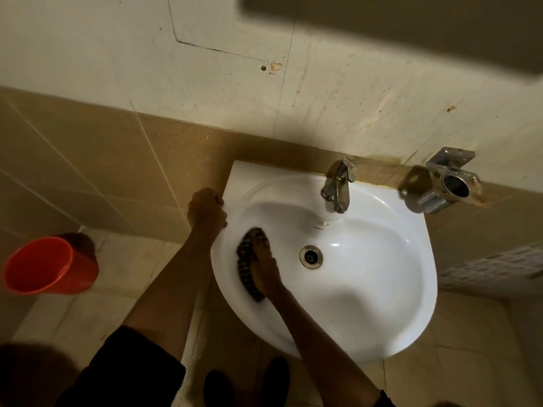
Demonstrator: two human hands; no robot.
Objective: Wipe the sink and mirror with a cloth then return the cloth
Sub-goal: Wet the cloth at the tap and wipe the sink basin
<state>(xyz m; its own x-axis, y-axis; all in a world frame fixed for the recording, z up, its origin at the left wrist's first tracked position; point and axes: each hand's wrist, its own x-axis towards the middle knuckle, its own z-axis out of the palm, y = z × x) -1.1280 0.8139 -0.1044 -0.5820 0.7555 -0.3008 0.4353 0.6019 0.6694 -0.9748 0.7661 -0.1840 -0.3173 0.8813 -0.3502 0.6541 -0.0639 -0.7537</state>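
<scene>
A white wall-mounted sink (396,304) fills the middle right of the head view, with a metal drain (311,256) at its bottom and a metal tap (338,186) at its back. My right hand (266,268) is inside the bowl at its left wall, pressing a dark patterned cloth (246,265) against the porcelain. My left hand (207,208) grips the sink's left rim. No mirror is visible.
An orange bucket (50,265) stands on the tiled floor at the left. A metal wall bracket (449,180) sticks out to the right of the tap. My dark shoes (246,383) are under the sink's front edge. Brown tiles cover the lower wall.
</scene>
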